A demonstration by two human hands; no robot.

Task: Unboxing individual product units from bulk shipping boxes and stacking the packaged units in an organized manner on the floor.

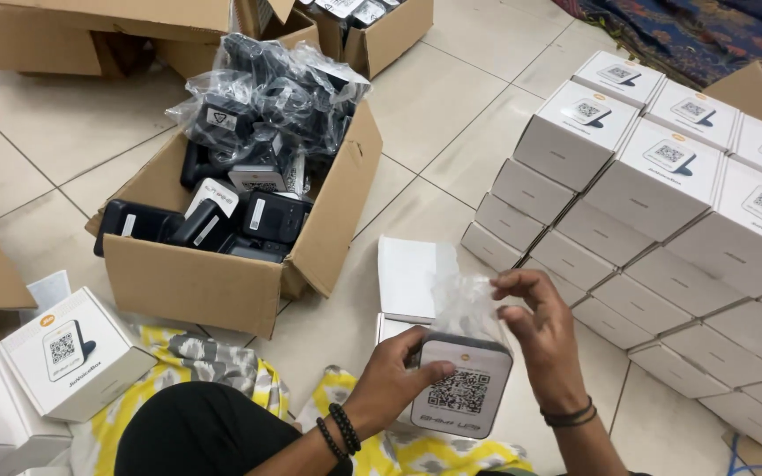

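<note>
The left hand (392, 381) is gripping a small grey device (462, 388) by its left edge, thumb lying across the front beside the square code panel, holding it upright just above an open white box (392, 328) on the floor. The right hand (544, 339) is hanging half open over the device's right side, fingers spread, with the fingertips pinching the top of a clear plastic bag (464, 304) that is sheathing the upper part of the device. Judging from this, the step in hand is working the bag along the device, and it looks best done by keeping the left grip low and firm while the right hand is pulling the film straight, not sideways, so the thin plastic is not tearing or snagging on a corner.

Beside the open box, its white lid (407, 273) is lying flat on the tiles. To the left, a closed white printed carton (72, 357) is resting near a yellow patterned cloth (187, 370). Further off, a brown cardboard box (222, 273) is sitting full of dark devices, many in clear bags. To the right, a tall stack of white cartons (663, 220) is standing in neat rows, well apart from the hands.
</note>
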